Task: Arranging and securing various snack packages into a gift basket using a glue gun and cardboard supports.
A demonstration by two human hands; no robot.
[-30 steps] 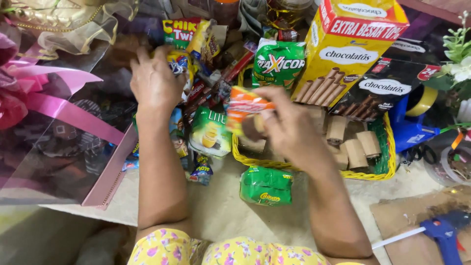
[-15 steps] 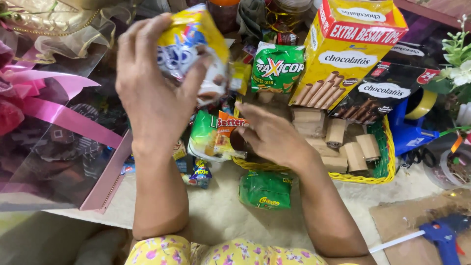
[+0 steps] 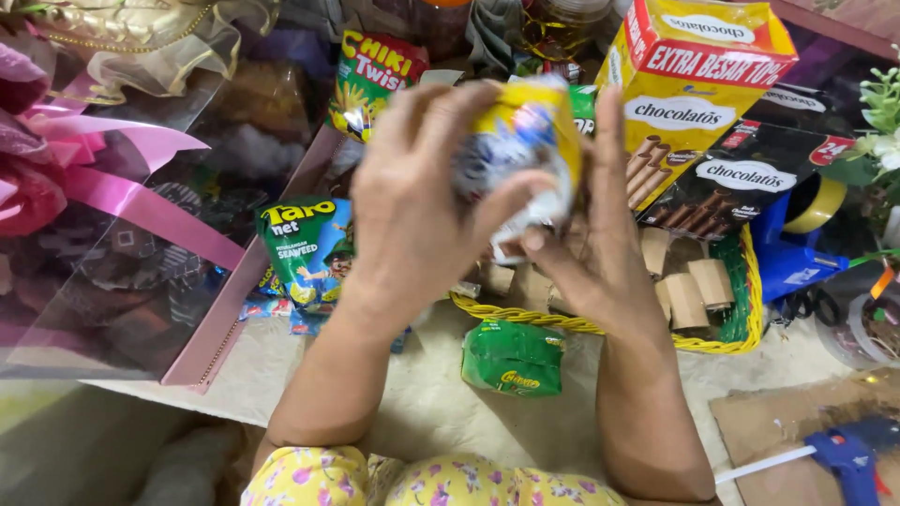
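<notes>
Both hands hold one yellow, blue and white snack packet [image 3: 525, 155] raised above the basket. My left hand [image 3: 412, 211] wraps it from the left, thumb across its lower front. My right hand [image 3: 595, 248] supports it from the right and behind, fingers up along its side. Below them sits a yellow and green woven basket [image 3: 722, 328] holding several cardboard tubes [image 3: 689, 290]. A small green snack packet [image 3: 514, 358] lies on the cream cloth in front of the basket.
A green seaweed snack bag [image 3: 309, 248] lies left of the basket, a yellow-green twist snack bag [image 3: 375, 75] behind it. Tall yellow wafer-stick box [image 3: 694, 94] and a black one [image 3: 750, 178] stand at right. Pink gift box with ribbon [image 3: 112, 234] at left; blue glue gun [image 3: 848, 454] lower right.
My left hand lifted the packet out of the snack pile and brought it to the centre. My right hand let go of an orange packet and came up to hold the raised packet too.
</notes>
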